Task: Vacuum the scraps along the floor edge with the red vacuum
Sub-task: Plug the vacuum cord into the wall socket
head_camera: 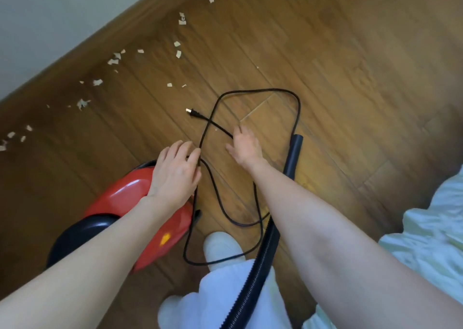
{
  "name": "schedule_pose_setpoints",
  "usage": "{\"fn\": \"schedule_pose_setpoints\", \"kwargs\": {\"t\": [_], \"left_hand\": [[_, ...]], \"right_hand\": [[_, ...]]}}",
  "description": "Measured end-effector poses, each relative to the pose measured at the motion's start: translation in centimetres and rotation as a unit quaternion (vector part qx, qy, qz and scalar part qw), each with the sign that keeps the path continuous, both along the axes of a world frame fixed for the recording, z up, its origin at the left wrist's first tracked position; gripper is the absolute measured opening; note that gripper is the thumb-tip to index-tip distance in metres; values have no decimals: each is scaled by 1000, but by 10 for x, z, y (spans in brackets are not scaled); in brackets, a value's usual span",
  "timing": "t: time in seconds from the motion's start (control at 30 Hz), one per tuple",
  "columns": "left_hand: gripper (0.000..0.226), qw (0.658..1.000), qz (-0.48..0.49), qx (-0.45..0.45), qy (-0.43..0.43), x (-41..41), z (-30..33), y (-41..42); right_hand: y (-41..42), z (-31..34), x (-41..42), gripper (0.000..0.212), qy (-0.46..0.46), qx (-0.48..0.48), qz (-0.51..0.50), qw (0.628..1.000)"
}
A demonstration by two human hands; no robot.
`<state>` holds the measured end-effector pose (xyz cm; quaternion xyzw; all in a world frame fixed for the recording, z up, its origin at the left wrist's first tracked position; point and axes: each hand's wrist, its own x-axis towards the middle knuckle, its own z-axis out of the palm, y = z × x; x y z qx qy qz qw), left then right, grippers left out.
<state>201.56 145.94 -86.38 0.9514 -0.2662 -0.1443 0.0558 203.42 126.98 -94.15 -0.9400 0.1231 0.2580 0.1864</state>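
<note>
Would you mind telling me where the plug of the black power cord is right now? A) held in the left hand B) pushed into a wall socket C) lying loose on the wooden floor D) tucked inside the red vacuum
C: the plug lies bare on the wooden floor, ahead of both hands, with no socket near it.

Vacuum on floor at my left, under my left forearm. Cord in loose loops on floor ahead of my feet, between my hands; plug ahead, at far end. Hose under my right forearm, nozzle just right of my right hand. Scraps along wall edge, far left. Bedding at right.
</note>
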Motion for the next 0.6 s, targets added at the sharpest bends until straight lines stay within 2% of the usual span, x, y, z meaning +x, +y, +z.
{"fn": "schedule_pose_setpoints", "kwargs": {"t": [0.23, 0.37, 0.5, 0.6], "left_hand": [[39, 999, 13, -12, -29, 21, -33, 5], [40, 998, 27, -4, -48, 34, -43, 8], [41, 998, 28, 8, -52, 41, -45, 11], [40, 998, 35, 16, -47, 41, -31, 13]], "right_hand": [[26, -50, 11, 54, -19, -72, 18, 997], [27, -66, 9, 34, -87, -109, -6, 990], [25, -58, 11, 24, -68, -106, -1, 992], [12, -32, 7, 25, -44, -115, 35, 992]]}}
